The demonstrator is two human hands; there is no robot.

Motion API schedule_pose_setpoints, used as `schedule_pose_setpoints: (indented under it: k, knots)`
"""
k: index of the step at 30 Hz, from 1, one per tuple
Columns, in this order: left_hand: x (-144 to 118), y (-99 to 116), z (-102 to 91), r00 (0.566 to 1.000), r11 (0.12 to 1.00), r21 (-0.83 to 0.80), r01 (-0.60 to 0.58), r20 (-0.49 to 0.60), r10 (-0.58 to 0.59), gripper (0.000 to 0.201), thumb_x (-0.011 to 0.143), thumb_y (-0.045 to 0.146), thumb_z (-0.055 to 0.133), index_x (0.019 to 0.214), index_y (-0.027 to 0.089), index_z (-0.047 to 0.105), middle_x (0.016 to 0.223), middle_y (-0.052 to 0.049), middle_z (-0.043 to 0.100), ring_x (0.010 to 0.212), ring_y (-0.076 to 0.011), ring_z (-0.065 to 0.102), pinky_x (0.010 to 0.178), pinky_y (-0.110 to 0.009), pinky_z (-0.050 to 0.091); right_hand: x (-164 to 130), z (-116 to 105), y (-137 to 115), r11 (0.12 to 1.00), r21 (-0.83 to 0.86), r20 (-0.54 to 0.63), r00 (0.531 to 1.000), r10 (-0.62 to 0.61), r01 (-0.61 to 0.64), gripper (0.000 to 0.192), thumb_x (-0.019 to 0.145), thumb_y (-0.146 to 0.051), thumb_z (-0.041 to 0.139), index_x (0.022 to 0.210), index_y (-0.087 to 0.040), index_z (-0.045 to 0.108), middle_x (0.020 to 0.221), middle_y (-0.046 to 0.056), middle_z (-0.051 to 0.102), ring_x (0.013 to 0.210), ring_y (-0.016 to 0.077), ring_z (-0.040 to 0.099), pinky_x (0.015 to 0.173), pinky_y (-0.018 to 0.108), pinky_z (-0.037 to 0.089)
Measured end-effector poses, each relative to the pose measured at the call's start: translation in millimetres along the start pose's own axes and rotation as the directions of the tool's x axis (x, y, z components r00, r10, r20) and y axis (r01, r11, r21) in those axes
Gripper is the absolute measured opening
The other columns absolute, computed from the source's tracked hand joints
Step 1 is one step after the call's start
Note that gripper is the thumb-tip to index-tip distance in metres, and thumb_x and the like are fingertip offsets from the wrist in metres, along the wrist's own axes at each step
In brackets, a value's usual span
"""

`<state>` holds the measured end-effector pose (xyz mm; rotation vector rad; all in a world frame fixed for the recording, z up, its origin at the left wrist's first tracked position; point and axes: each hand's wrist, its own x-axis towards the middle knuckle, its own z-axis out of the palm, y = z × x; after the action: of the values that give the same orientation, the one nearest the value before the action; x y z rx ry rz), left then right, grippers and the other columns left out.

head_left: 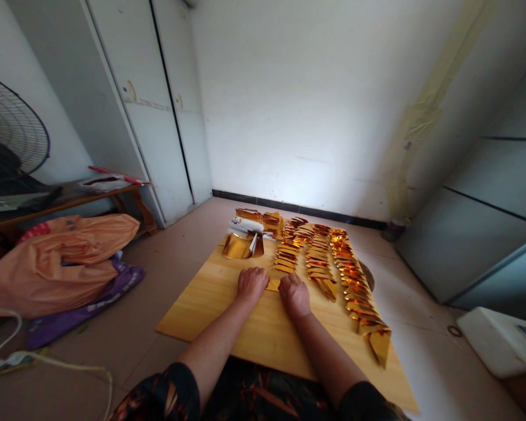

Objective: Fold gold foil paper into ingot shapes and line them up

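We had the left hand (251,283) and right hand (295,294) curled, pinching opposite ends of the gold strip (273,285) low over the tabletop (201,310), probably keeping it straight. Folded rows (348,286) lay rightward, likely to avoid crowding it.

A short gold strip (273,285) with a shiny surface spans the gap between the fingers of your left hand (253,283) and right hand (294,295). It runs sideways, low to the board; both ends disappear beneath your curled fingers, so only its middle shows. Beyond and to the right of your right fingers, folded gold pieces (319,257) lie overlapping in three rows, glossy and narrow. The outermost row reaches closer to you than your right fingers do.
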<state>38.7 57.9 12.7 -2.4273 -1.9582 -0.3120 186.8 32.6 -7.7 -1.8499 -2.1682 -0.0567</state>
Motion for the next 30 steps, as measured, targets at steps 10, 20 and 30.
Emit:
schedule_pose_setpoints:
  k: [10,20,30]
  knots:
    - [0,-5,0.5,0.999,1.0,-0.009,-0.027,0.026,0.027,0.03,0.086,0.037,0.047,0.092,0.015,0.067,0.095,-0.013,0.069,0.095,-0.0273,0.06,0.08,-0.039,0.04,-3,-7,-2,0.996,0.046,0.01,0.997,0.074,-0.074,0.017,0.089,-0.02,0.048,0.085,-0.02,0.065,0.091,0.004,0.063,0.083,0.0143,0.056,0.069,0.024,0.033]
    - [-17,-11,-6.4,1.0,0.998,-0.065,0.002,-0.007,-0.002,0.033,0.08,0.051,0.053,0.09,0.021,0.06,0.106,-0.01,0.057,0.109,-0.0288,0.046,0.088,-0.041,0.033,-4,-14,-14,0.967,0.13,0.033,0.975,0.218,-0.221,0.02,0.079,-0.041,0.061,0.079,-0.022,0.061,0.091,0.003,0.062,0.089,0.0185,0.057,0.073,0.028,0.033]
    - [-18,-11,-9.5,1.0,0.997,-0.074,0.01,0.026,-0.008,0.034,0.079,0.052,0.053,0.093,0.022,0.059,0.109,-0.01,0.054,0.108,-0.0285,0.044,0.087,-0.041,0.032,-2,-11,-16,0.962,0.11,0.041,0.968,0.246,-0.249,0.025,0.078,-0.047,0.061,0.082,-0.022,0.059,0.092,0.004,0.061,0.09,0.0203,0.056,0.074,0.03,0.032]
